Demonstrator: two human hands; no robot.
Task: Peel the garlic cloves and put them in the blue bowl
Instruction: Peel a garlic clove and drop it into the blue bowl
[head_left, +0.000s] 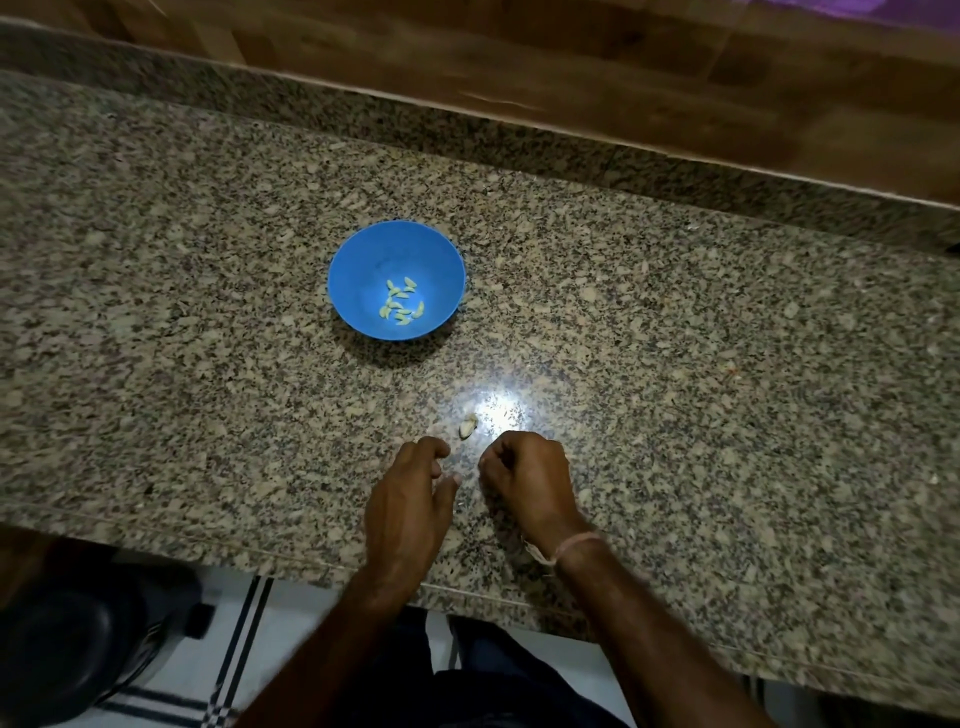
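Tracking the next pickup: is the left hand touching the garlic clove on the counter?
Apart. The head view shows bare counter between the left hand and the garlic clove.

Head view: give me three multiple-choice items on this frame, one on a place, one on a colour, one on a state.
1. Where does the loose garlic piece lie?
A. On the floor.
B. On the counter, just beyond the left hand and right hand.
C. On the wooden ledge.

2. What colour is the bowl?
A. Blue.
B. Red.
C. White.

3. What state is the bowl in?
A. Empty.
B. Overturned.
C. Upright, with peeled cloves inside.

Answers:
1 B: the piece rests on the granite between the hands and the bowl, apart from both hands.
2 A: its inside and rim are plainly blue.
3 C: its opening faces up and pale cloves lie at the bottom.
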